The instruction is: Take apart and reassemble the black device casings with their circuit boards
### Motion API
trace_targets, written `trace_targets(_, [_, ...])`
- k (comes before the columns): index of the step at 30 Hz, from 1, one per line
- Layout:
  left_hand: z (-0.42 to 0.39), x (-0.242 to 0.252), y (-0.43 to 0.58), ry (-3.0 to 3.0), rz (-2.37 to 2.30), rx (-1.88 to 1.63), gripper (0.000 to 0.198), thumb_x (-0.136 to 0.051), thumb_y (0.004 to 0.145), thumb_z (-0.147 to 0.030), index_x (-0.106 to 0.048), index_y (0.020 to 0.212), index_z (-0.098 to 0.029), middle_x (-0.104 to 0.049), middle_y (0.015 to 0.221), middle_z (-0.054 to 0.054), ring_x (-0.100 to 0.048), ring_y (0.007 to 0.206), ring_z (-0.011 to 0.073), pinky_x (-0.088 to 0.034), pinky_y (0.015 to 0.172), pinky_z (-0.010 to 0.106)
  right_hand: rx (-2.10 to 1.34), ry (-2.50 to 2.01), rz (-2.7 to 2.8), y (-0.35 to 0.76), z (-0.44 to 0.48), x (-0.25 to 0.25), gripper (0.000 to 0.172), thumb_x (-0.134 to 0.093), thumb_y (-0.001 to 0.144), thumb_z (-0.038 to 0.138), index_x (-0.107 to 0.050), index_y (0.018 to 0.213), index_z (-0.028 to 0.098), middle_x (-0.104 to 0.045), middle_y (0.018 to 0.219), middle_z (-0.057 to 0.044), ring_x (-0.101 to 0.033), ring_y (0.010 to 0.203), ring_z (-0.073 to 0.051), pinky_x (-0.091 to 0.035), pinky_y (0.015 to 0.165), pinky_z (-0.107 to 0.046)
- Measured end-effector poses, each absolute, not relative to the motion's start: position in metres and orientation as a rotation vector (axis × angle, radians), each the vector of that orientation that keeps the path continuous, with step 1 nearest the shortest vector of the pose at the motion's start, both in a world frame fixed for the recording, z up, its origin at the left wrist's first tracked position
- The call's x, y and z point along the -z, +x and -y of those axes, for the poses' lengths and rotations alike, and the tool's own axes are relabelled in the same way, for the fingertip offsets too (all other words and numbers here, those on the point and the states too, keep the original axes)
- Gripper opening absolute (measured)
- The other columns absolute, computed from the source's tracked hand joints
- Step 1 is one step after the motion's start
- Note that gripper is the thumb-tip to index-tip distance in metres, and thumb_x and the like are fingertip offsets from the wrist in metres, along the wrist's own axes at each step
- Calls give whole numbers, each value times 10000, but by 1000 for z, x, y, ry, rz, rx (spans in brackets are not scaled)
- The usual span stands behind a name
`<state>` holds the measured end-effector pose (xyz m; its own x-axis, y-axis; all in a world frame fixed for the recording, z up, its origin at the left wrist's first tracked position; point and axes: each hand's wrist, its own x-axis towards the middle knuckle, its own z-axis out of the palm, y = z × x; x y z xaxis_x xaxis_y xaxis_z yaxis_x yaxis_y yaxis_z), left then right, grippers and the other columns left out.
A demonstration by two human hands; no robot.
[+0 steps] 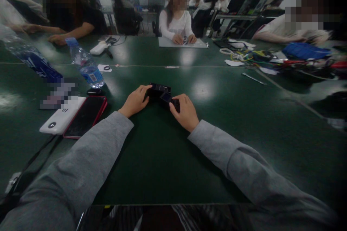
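My left hand (137, 101) grips the left end of a black boxy object (159, 87), its thumb and fingers around the edge. In my right hand (187, 111) is a small black device with a little dark screen (166, 97), tilted toward me. My right thumb lies along its near side and the fingers curl over the right end. The two black things meet or overlap at a corner; whether they are joined, I cannot tell. Both hands are low over the green table (168, 162), in front of me.
On the left lie a red-cased phone (86, 117), a white power bank (61, 119) and a small black case (94, 92). Two plastic bottles, one a water bottle (86, 66), stand behind. At right are a wrench (254, 78) and tangled cables (244, 56). Other people sit around the table.
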<state>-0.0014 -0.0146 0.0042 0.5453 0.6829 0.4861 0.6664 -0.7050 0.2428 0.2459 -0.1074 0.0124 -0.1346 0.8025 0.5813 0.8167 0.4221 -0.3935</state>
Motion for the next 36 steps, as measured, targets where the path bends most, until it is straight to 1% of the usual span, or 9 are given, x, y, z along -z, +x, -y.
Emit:
trace_targets(7, [13,-3,-1,2739,-1194,-890,525,-536,933,-167,-404,1440,-195,-561,1323,137,-596,1204,277,-532,989,443,32,-1368,1928,246,107,-12,250,-492,964,399,-559,1082,189,-597,1061,-134,-573,990,-296,-496,874,-468])
trace_targets(17, [14,-4,-1,2750,-1216,-875,519,-537,934,-170,-405,1434,-197,-569,1302,130,-623,1139,261,-554,926,414,11,-1363,1932,246,108,-12,278,-489,974,392,-556,1117,163,-601,1078,-146,-581,1006,-305,-503,885,-483])
trace_targets(19, [14,-3,-1,2752,-1222,-870,517,-537,934,-174,-406,1433,-193,-567,1303,133,-619,1145,266,-553,927,416,11,-1360,1915,246,108,-12,322,-498,969,398,-541,1182,161,-602,1097,-150,-584,1016,-310,-508,895,-495])
trace_targets(23, [14,-4,-1,2747,-1207,-879,524,-536,931,-169,-405,1437,-204,-567,1302,129,-619,1149,263,-548,940,420,-9,-1342,1893,246,109,-12,485,-507,966,410,-437,1384,174,-597,1173,-153,-592,1038,-310,-521,898,-510])
trace_targets(25, [14,-4,-1,2740,-1201,-884,531,-538,927,-166,-403,1440,-207,-565,1309,127,-611,1168,265,-542,958,425,-3,-1345,1936,246,109,-13,444,-480,981,398,-468,1366,179,-602,1172,-150,-588,1045,-311,-516,908,-512])
trace_targets(27, [15,-5,-1,2729,-1202,-876,533,-536,929,-167,-401,1443,-201,-557,1328,133,-600,1192,272,-534,977,437,16,-1354,1987,246,109,-14,368,-453,996,386,-536,1289,180,-612,1145,-147,-580,1050,-311,-505,926,-511])
trace_targets(29, [15,-5,-1,2724,-1202,-867,530,-531,930,-165,-401,1443,-193,-552,1340,140,-588,1216,278,-525,997,448,29,-1362,2012,246,108,-14,332,-443,1004,377,-570,1238,179,-618,1123,-145,-576,1052,-309,-497,935,-507])
trace_targets(32, [15,-6,-1,2727,-1196,-861,532,-530,928,-159,-401,1443,-192,-551,1340,138,-577,1239,277,-515,1019,448,35,-1359,2011,246,108,-14,333,-447,1004,369,-575,1232,164,-620,1131,-149,-572,1057,-308,-494,941,-504])
trace_targets(36, [15,-5,-1,2732,-1212,-862,534,-539,927,-164,-403,1442,-188,-550,1340,139,-588,1225,276,-526,1006,441,37,-1351,2011,245,108,-14,345,-449,1003,368,-578,1229,141,-620,1120,-156,-574,1038,-307,-500,927,-500])
